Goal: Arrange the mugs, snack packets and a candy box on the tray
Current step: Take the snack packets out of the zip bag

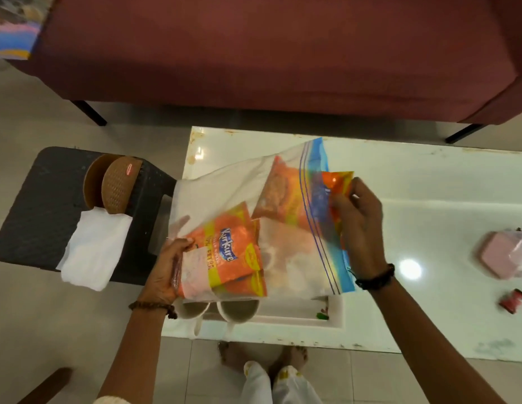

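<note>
A clear zip bag [225, 188] with a blue zip strip hangs over the white tray [335, 319]. Several orange snack packets [225, 255] lie inside it. My left hand [166, 269] grips the bag's bottom end together with the packets in it. At the bag's mouth my right hand [359, 225] pinches one orange snack packet [337, 182], half out of the bag. Two white mugs [239, 310] stand on the tray's left end, partly hidden under the bag. A pink candy box [498, 258] in clear wrap lies on the table at the right.
The tray sits on a glossy white table [428, 199] in front of a maroon sofa [268, 53]. A dark stool [50, 205] at the left holds brown woven coasters [117, 185] and a white napkin [93, 252]. A small red item [513, 300] lies at the table's right.
</note>
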The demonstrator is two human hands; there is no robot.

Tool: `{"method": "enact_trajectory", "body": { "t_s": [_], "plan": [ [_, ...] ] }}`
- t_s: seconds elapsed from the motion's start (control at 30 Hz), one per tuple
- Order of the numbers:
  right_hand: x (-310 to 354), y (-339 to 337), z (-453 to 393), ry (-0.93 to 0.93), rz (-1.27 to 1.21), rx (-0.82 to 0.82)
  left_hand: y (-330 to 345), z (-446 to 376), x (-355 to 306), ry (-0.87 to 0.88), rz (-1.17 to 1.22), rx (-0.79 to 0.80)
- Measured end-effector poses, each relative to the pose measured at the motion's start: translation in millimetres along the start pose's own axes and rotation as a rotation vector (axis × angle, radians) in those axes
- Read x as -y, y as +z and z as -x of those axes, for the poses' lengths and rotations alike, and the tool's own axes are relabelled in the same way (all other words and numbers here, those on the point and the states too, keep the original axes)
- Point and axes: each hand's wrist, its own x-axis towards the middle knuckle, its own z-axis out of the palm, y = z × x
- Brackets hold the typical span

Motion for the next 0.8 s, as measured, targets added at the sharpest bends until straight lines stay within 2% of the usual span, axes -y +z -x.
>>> {"method": "enact_trajectory", "body": {
  "t_s": [0.07, 0.17, 0.27, 0.4, 0.5, 0.67, 0.8],
  "plan": [
    [-3.5, -17.6, -0.2, -0.042, 0.026, -0.153, -6.9, 1.2, -3.7, -0.045, -0.06, -0.045],
    [-18.4, -45.1, -6.6, -0.133, 0.258, -0.35, -11.7, 0.6, -6.5, -0.069, -0.137, -0.08],
    [-43.2, -62.8, -9.7, -0.066, 0.4, -0.433, -10.5, 2.5, -6.6, -0.053, -0.219, -0.056],
    [-91.1, -68.8, -17.4, 0.13, 0.585, -0.246, -6.9, 3.0, -6.8, -0.119, -0.272, -0.084],
    [-113.8, -61.5, -23.4, 0.235, 0.606, -0.099, -8.6, -1.4, -6.9, -0.113, -0.287, -0.077],
    [-123.7, -55.3, -36.5, 0.327, 0.587, -0.029, -7.2, -1.8, -3.0, -0.14, -0.324, -0.072],
    [-128.6, -59.3, -29.4, 0.342, 0.676, 0.01, -8.2, -1.7, 1.4, -0.158, -0.303, -0.101]
  ]
}}
